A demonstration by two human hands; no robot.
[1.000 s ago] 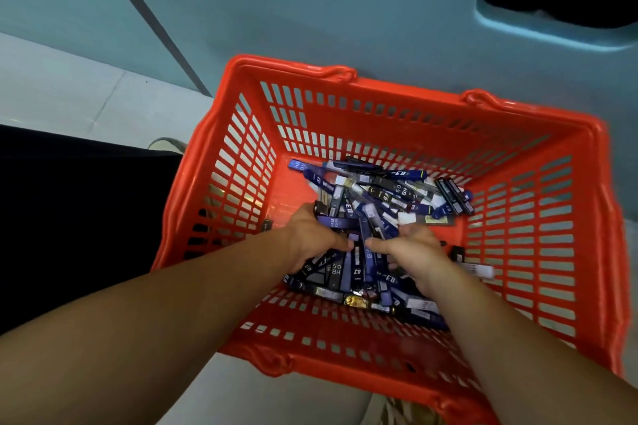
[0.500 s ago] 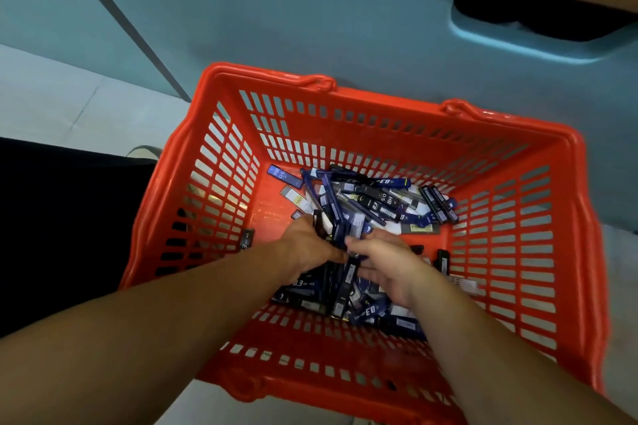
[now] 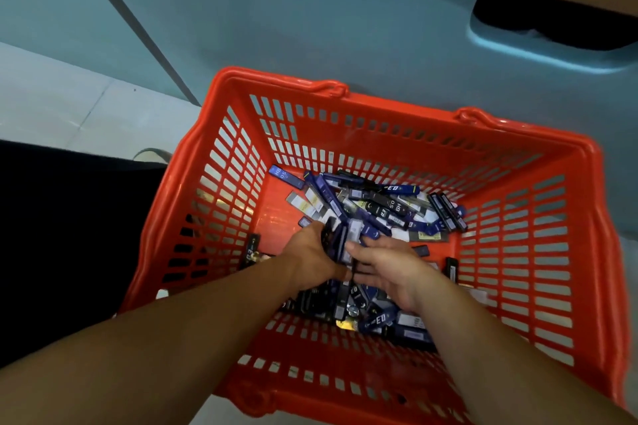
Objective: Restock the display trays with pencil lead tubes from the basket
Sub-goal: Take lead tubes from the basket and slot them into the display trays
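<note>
Both hands sit a bit higher over the pile than half a second ago, and the left one now has a bundle lifted clear of the heap; more bare floor shows at the basket's left.

Teal cabinet front (image 3: 310, 10) fills the top, pale floor tiles (image 3: 69, 107) at left. Orange basket (image 3: 397, 134) stands on the floor against the cabinet, slotted walls, two handle hinges on the far rim. Pencil lead tubes (image 3: 390, 203) lie loose in a heap on the basket bottom, mostly blue and black, some labelled HB 0.5; one stray black tube (image 3: 251, 248) leans at the left wall, another (image 3: 451, 267) near the right wall.

Left hand (image 3: 310, 259) is curled tight around a bundle of tubes (image 3: 336, 240), ends sticking up. Right hand (image 3: 390, 269) is just beside it, fingers (image 3: 366, 248) spread and touching the bundle, not closed on anything.
</note>
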